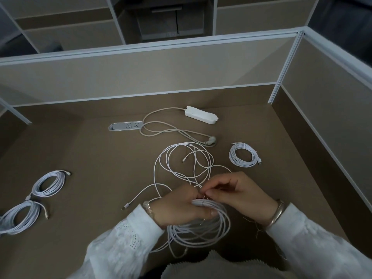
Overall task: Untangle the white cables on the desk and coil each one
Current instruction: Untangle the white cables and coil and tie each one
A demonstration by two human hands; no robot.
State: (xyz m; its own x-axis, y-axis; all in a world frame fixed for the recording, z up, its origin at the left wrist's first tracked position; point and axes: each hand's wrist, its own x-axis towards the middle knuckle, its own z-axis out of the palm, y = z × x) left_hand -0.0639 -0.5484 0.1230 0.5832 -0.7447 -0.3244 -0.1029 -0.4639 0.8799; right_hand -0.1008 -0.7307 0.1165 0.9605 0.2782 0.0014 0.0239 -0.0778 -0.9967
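My left hand [181, 206] grips the top of a coil of white cable [201, 228] that hangs low over the desk's near edge. Right beside it, my right hand [235, 192] pinches a thin strand at the top of that coil. Behind both hands a loose tangle of white cable [181, 162] lies spread on the brown desk [96, 154], one plug end [125, 206] trailing out to the left. Three finished coils lie apart: one at the right [244, 155] and two at the left [48, 183], [18, 217].
A white power strip [201, 115] with its thick cord [161, 129] lies at the back, next to a built-in desk socket [125, 125]. Beige partition walls [141, 77] close off the back and right side.
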